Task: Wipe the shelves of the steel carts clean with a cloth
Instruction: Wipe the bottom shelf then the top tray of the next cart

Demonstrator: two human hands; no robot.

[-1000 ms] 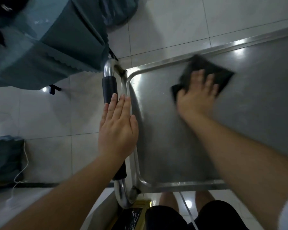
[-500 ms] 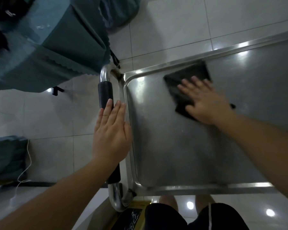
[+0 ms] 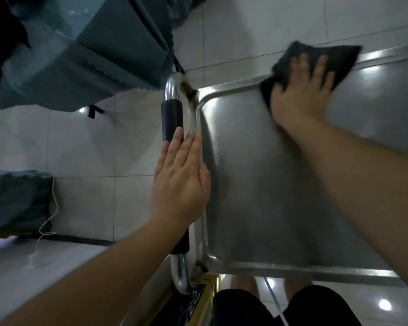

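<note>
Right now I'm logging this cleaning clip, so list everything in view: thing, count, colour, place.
cart shelf: one, bare steel, right of centre, raised rim all round.
cart handle: one, chrome tube with black grip, along the shelf's left edge.
cloth: one, black, at the shelf's far rim, partly over the edge.
draped covers: two in view, grey-green, upper left and left edge.
white cable: one, on the floor at lower left.
floor tiles: pale, glossy, all around the cart.
dark shorts: black, bottom edge, legs below the shelf.
left hand: flat, fingers straight, resting on the handle grip.
right hand: fingers spread, pressing the cloth on the shelf.
</note>
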